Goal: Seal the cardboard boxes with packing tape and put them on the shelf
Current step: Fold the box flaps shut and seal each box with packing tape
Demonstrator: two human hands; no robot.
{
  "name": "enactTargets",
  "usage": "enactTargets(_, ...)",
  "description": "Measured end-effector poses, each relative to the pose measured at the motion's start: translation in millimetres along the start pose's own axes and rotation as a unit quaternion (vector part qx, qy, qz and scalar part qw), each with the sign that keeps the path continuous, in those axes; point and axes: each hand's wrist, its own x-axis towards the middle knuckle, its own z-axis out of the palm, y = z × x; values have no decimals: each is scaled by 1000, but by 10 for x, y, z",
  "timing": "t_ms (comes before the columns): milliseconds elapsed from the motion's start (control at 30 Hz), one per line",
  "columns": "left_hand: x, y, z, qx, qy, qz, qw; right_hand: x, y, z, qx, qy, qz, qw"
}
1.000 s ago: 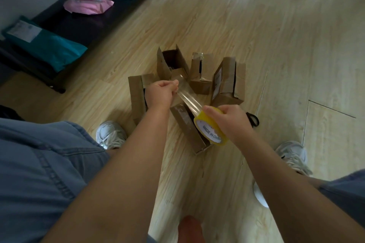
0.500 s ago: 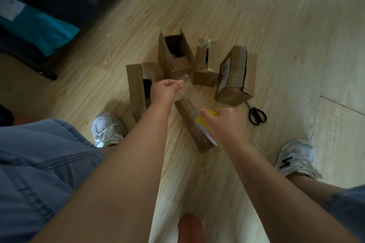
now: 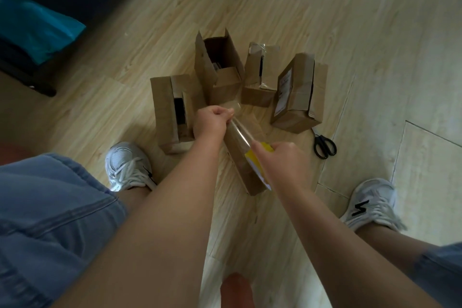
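Cardboard box [image 3: 243,170]: flat on the wooden floor [image 3: 325,32], beneath both hands.
Right hand [image 3: 283,165]: grip curled round the yellow tape roll [image 3: 258,160], over the box's near half.
Left hand [image 3: 212,122]: grip pinching the free end of the clear tape strip [image 3: 241,132], above the box's far end.
Strip: stretched from roll to left grip, over the box.
Open boxes [image 3: 220,75]: four, upright, beyond and left of the box.
Scissors [image 3: 325,146]: right of the box.

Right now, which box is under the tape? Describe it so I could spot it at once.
On the wood floor, five cardboard boxes cluster ahead of the person's shoes. The box is the nearest, under the clear tape stretched from the left hand to the yellow roll in the right hand. It alone lies low; the other four stand upright.
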Motion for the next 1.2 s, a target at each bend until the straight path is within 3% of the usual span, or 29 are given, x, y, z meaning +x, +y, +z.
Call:
enactTargets(300,160,-60,125,17,40,-41,998,147,-35,108,-9,6,25,1000)
enactTargets(667,274,-15,178,135,5,-38,990,169,-5,131,-18,12,17,1000)
enactTargets(867,316,168,165,154,-27,-189,969,197,16,140,12,10,32,999)
enactTargets(1000,343,171,163,166,-70,-210,961,196,14,116,-10,6,23,1000)
enactTargets(1100,378,74,161,107,-70,-182,975,212,20,124,-10,7,25,1000)
enactTargets(1200,261,-16,202,184,6,21,983,218,31,119,-10,12,26,1000)
